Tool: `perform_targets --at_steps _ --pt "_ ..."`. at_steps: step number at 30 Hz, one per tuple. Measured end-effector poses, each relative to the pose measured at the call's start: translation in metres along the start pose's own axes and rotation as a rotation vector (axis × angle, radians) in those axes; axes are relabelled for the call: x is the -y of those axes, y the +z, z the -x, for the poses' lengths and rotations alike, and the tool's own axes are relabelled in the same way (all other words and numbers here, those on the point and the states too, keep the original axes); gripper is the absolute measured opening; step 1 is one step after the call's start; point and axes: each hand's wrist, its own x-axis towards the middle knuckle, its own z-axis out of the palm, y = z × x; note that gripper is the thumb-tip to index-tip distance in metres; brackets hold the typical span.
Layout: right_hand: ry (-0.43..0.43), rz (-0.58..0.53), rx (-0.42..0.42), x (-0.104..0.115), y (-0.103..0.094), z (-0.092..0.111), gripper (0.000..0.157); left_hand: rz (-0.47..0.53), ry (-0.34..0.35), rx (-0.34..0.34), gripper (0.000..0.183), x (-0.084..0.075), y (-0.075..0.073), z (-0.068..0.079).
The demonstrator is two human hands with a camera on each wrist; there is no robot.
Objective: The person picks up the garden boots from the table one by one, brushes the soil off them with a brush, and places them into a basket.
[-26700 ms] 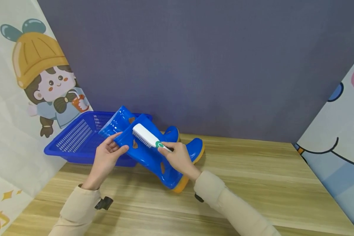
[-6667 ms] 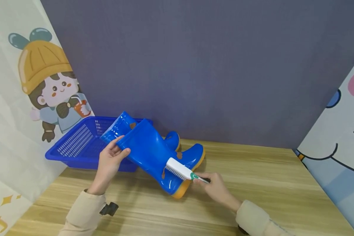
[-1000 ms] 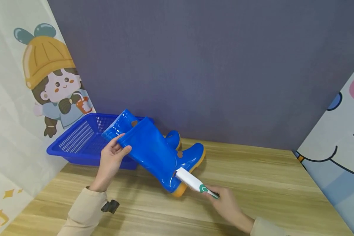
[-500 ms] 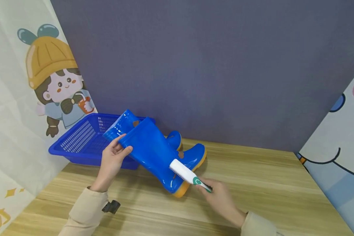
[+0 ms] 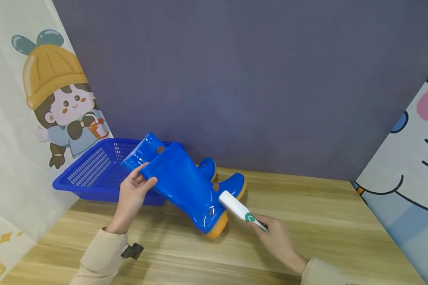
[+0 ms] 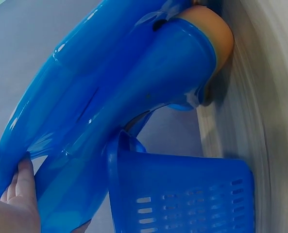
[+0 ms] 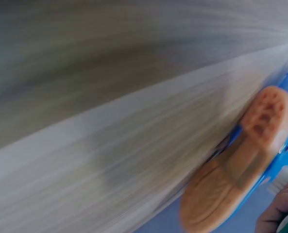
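A glossy blue rain boot (image 5: 185,180) with an orange sole leans at a slant, its heel end near the table and its shaft over the basket's rim. My left hand (image 5: 133,194) pinches the top edge of its shaft, thumb outside. Behind it leans a second blue boot (image 5: 142,152), mostly hidden apart from its shaft top and toe. My right hand (image 5: 276,239) grips the green-and-white handle of a white scrub brush (image 5: 234,205), bristles facing down-left beside the front boot's foot. In the right wrist view the front boot's orange sole (image 7: 241,160) shows its tread.
A blue perforated plastic basket (image 5: 92,170) stands at the left under the boot shafts. The wood-grain table (image 5: 306,221) extends to the right. A grey wall panel (image 5: 256,87) rises behind, with cartoon-printed panels on both sides.
Over the last second the brush moved up-left onto the boot's foot, then back right and slightly up. Earlier it was on the upper shaft. My left hand keeps its hold on the boot.
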Motion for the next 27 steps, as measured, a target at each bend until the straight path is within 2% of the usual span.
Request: perform_targets --at_steps 3,5,8,13,16,22,24,27 --pt "-0.078 -0.012 0.018 0.009 0.012 0.001 0.026 -0.006 -0.017 0.002 0.061 0.0 0.0 0.0" --pt "-0.098 -0.017 0.029 0.012 0.017 0.003 0.025 -0.009 -0.016 0.004 0.06 0.001 0.0 0.0" --pt "-0.059 -0.033 0.03 0.01 0.016 0.005 0.025 0.002 -0.001 0.004 0.06 0.0 0.0 0.0" --pt "0.013 -0.023 0.015 -0.005 0.0 0.006 0.027 0.013 0.013 -0.002 0.061 0.0 -0.001 -0.001" --pt "-0.003 0.015 -0.003 -0.006 -0.003 0.006 0.028 0.025 0.012 -0.008 0.062 0.0 -0.002 -0.001" --pt "-0.112 0.022 -0.018 0.005 0.011 0.009 0.026 0.033 0.016 -0.006 0.062 0.001 -0.002 -0.002" --pt "-0.116 -0.002 -0.009 0.003 0.012 0.009 0.026 0.021 0.019 -0.009 0.062 0.002 -0.002 -0.002" --pt "-0.07 -0.027 -0.034 -0.006 0.008 0.008 0.026 0.004 0.023 -0.009 0.061 0.002 -0.002 -0.003"
